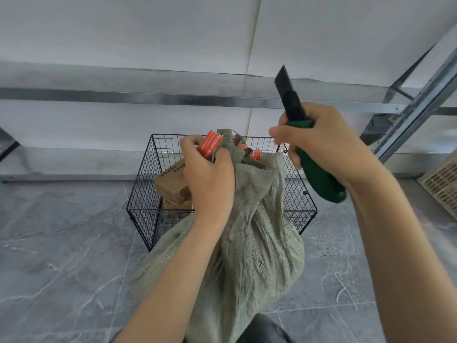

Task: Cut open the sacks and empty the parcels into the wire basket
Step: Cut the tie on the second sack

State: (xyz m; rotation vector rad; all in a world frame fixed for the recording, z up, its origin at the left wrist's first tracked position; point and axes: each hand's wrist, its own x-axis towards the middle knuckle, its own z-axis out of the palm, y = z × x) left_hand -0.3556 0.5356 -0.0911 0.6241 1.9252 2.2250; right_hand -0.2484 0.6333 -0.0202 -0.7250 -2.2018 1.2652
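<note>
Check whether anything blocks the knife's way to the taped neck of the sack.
No separate object does. The right hand holds the knife raised, blade up, apart from the sack. But the left hand grips the sack's neck right at the red tape, so it lies close to any cut there.

A storeroom or warehouse: bare metal racking (415,105), grey stone-tile floor (61,256), plain white walls (123,33).
</note>
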